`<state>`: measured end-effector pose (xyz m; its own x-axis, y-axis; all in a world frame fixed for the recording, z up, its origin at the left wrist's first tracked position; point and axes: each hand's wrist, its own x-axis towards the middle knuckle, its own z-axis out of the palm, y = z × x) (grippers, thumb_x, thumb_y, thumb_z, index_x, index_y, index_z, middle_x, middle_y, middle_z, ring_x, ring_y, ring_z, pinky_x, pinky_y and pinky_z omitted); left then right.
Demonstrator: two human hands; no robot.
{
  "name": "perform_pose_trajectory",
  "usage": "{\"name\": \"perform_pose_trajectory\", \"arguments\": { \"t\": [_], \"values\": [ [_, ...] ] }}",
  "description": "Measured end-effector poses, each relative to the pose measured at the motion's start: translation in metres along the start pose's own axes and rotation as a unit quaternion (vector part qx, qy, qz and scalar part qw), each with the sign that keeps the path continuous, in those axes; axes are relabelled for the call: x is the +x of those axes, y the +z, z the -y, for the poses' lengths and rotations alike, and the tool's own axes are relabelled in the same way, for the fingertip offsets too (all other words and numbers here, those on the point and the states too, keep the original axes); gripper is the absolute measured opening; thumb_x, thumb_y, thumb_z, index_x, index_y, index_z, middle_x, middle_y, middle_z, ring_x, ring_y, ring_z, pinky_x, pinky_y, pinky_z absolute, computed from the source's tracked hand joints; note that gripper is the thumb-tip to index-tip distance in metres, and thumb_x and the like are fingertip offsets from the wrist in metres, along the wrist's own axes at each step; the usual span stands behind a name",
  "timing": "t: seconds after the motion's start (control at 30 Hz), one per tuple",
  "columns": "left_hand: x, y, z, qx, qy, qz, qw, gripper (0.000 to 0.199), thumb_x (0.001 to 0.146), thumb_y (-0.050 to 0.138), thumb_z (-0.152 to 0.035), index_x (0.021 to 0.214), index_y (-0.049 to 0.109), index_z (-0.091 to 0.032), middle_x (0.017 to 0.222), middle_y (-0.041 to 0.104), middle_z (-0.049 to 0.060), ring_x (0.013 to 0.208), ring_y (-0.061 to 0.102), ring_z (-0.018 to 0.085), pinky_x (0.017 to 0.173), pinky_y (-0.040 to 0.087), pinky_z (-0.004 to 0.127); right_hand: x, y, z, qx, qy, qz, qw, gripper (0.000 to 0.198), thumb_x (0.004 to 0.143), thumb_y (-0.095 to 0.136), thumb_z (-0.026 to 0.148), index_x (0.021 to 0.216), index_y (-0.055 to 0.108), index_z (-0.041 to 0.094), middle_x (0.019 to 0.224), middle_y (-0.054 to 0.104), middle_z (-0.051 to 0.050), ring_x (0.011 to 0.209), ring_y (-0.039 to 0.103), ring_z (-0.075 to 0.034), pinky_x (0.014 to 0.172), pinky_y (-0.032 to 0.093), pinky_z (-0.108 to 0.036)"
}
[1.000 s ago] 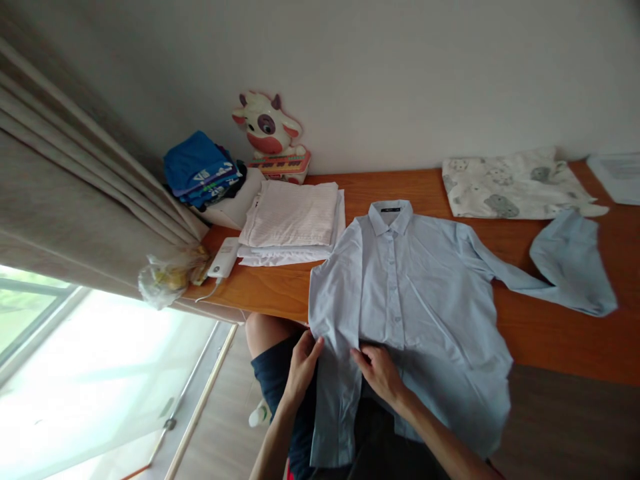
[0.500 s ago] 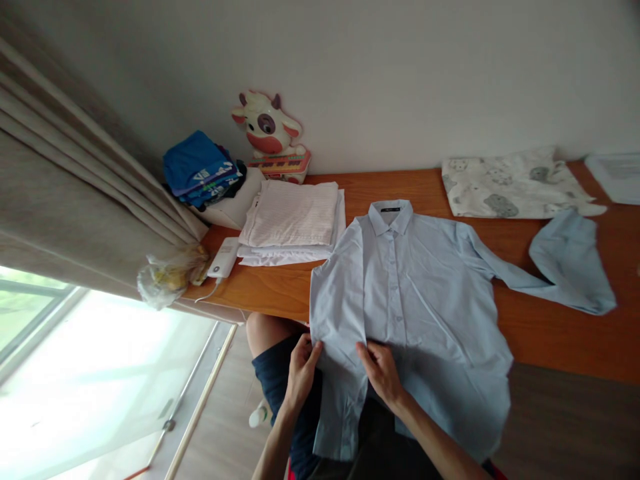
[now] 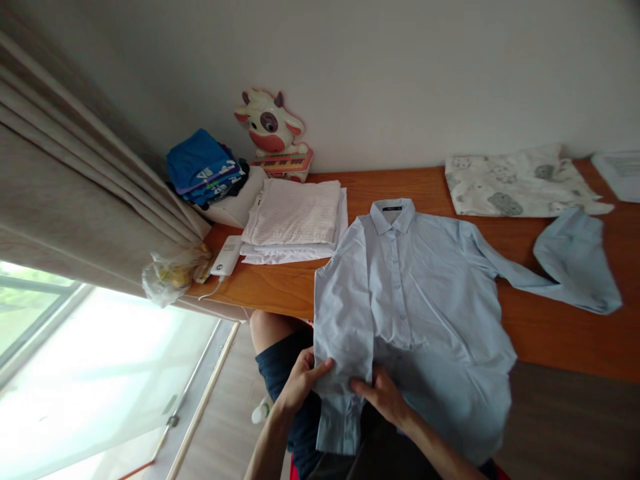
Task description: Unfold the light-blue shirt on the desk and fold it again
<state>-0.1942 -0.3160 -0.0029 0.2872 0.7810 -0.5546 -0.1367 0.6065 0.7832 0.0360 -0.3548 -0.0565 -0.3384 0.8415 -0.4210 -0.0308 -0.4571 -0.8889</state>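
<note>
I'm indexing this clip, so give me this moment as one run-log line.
left hand: holds sleeve edge | right hand: holds opposite edge | pale-blue shirt: button side up, partly on table | beside it: folded cloth stack

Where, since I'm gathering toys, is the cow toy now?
In the head view, the cow toy stands left of centre, behind the folded white cloths and right of the blue clothing pile.

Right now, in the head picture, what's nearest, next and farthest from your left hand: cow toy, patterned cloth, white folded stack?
1. White folded stack: ahead of the left hand.
2. Cow toy: behind the stack, slightly left.
3. Patterned cloth: far off, back right.
</note>
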Motion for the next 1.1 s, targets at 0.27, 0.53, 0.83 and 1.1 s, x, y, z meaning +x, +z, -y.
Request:
{"name": "perform_pose_trajectory", "arguments": {
  "t": [0.27, 0.53, 0.83, 1.1],
  "values": [
    [-0.003, -0.018, 0.010, -0.070, -0.041, 0.020, 0.997, 0.057, 0.066, 0.100, -0.048, 0.109, 0.079, -0.016, 0.093, 0.080, 0.010, 0.079, 0.076, 0.024, 0.073, 0.060, 0.031, -0.019, 0.016, -0.027, 0.028, 0.004, 0.053, 0.998, 0.056, 0.092, 0.074, 0.045, 0.145, 0.069, 0.028, 0.154, 0.065, -0.007, 0.146, 0.056, -0.032, 0.126, 0.037, -0.045],
    [-0.007, -0.013, 0.020, 0.018, -0.122, 0.072, 0.990, 0.047, 0.075, 0.092, -0.053, 0.116, 0.084, -0.032, 0.111, 0.083, 0.010, 0.110, 0.077, 0.038, 0.104, 0.060, 0.051, -0.021, 0.016, -0.027, 0.095, 0.009, 0.117, 0.989, 0.065, 0.092, 0.076, 0.054, 0.150, 0.064, 0.029, 0.150, 0.067, -0.006, 0.144, 0.058, -0.032, 0.124, 0.041, -0.045],
    [-0.009, -0.028, 0.029, -0.069, -0.166, 0.078, 0.981, 0.049, 0.078, 0.083, -0.068, 0.103, 0.086, -0.026, 0.108, 0.084, 0.012, 0.110, 0.079, 0.037, 0.107, 0.059, 0.048, -0.043, 0.023, 0.012, -0.007, -0.015, 0.170, 0.985, 0.052, 0.091, 0.074, 0.040, 0.142, 0.071, 0.029, 0.147, 0.069, -0.007, 0.141, 0.059, -0.034, 0.125, 0.038, -0.046],
    [-0.023, -0.020, 0.038, -0.073, -0.155, 0.147, 0.974, 0.053, 0.061, 0.097, -0.032, 0.112, 0.084, -0.024, 0.104, 0.085, 0.010, 0.103, 0.080, 0.037, 0.098, 0.061, 0.049, -0.049, 0.030, -0.010, 0.028, 0.017, 0.247, 0.968, 0.044, 0.092, 0.070, 0.051, 0.125, 0.078, 0.024, 0.128, 0.076, -0.005, 0.127, 0.066, -0.032, 0.117, 0.045, -0.044]
  ]
}}
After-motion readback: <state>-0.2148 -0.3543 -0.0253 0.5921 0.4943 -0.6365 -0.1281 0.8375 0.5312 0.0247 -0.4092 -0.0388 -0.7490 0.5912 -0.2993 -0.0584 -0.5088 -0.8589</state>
